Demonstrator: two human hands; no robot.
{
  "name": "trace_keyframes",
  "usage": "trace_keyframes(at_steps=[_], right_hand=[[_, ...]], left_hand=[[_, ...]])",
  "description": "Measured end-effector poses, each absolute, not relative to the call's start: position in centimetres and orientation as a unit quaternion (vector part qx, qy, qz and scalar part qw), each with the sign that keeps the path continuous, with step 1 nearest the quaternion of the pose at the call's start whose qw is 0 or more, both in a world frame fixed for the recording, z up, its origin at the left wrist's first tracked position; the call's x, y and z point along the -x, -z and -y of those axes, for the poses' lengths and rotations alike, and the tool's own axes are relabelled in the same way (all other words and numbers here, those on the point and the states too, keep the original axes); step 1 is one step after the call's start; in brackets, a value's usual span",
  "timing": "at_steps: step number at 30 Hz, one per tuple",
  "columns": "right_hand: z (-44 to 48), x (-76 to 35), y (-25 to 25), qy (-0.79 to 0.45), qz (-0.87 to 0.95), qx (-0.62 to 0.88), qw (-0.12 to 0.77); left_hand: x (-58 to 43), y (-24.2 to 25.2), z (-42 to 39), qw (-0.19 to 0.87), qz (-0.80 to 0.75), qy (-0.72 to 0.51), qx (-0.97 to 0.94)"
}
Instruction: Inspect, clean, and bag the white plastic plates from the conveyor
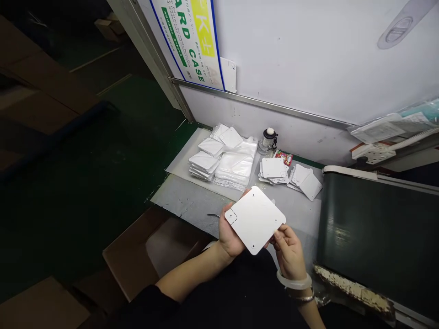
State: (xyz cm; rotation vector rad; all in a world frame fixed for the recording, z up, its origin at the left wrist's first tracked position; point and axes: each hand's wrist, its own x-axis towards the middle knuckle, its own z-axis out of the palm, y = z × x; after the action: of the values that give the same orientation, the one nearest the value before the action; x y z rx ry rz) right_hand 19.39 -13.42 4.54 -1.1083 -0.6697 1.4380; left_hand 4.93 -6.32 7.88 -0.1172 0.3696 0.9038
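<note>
A white square card (255, 219) with rounded corners, small holes and a cut tab at one corner is held over the front of the grey table (192, 201). My left hand (229, 235) grips its left edge from beneath, thumb on top. My right hand (288, 251), with a pale bangle on the wrist, pinches the card's lower right edge. Both hands are closed on the card.
Stacks of clear-bagged white pieces (224, 160) lie at the back of the table. Two piles of loose white cards (274, 170) (307, 180) sit beside a small bottle (269, 139). A dark conveyor belt (377, 228) runs at right. An open cardboard box (151, 256) stands on the floor at left.
</note>
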Motion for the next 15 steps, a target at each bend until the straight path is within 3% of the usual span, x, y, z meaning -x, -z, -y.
trace_keyframes(at_steps=[15], right_hand=[[13.6, -20.6, -6.4, -0.497, 0.36, 0.567, 0.549]], left_hand=[[-3.2, -8.5, 7.9, 0.896, -0.159, -0.414, 0.01]])
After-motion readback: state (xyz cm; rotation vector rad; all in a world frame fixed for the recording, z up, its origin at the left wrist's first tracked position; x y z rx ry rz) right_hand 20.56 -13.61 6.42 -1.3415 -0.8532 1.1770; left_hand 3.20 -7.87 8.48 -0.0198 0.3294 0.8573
